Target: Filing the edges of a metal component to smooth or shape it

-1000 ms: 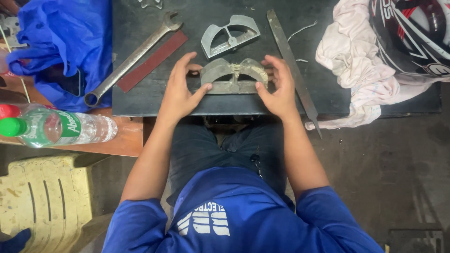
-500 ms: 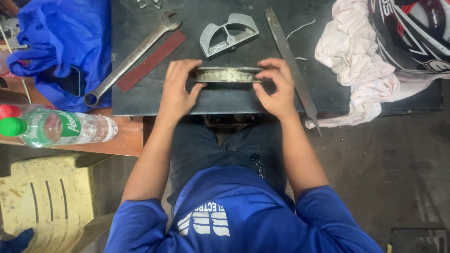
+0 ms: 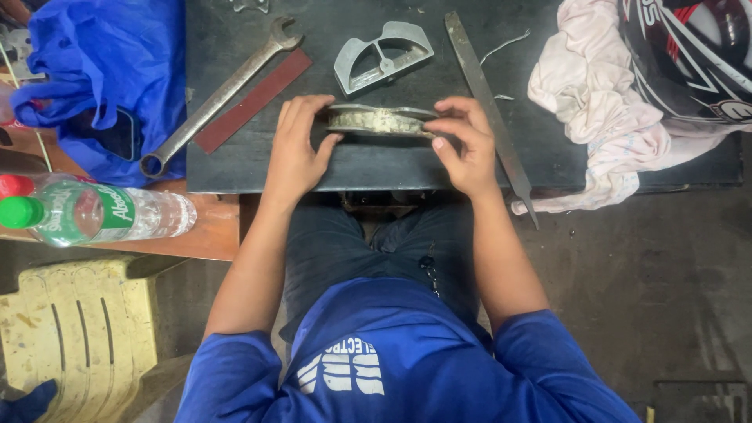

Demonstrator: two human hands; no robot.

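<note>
Item: metal bracket (image 3: pixel 380 120), grey and curved, stood on edge on the dark work table (image 3: pixel 235 168), near its front edge, centre.

Left hand (image 3: pixel 296 145): curled around the left end of the bracket, thumb on the near side, fingers over the top.

Right hand (image 3: pixel 466 145): closed around the right end, thumb underneath, fingers bent over the far side. The piece is gripped from both ends.

Step in hand, as judged: the part is being turned and held up on edge, apparently so that its rim can be looked over. A steady two-handed hold is called for in any next move, since the piece rests on a narrow edge and could tip flat.

Also listed: a second, similar bracket (image 3: pixel 384 55) lying flat just beyond; large spanner (image 3: pixel 223 90) and reddish strip (image 3: pixel 251 102) to the far left; long flat file (image 3: pixel 489 110) to the right; pale cloth (image 3: pixel 587 110) and helmet (image 3: pixel 689 55) at far right; blue garment (image 3: pixel 94 78) and plastic bottle (image 3: pixel 94 215) at left.
</note>
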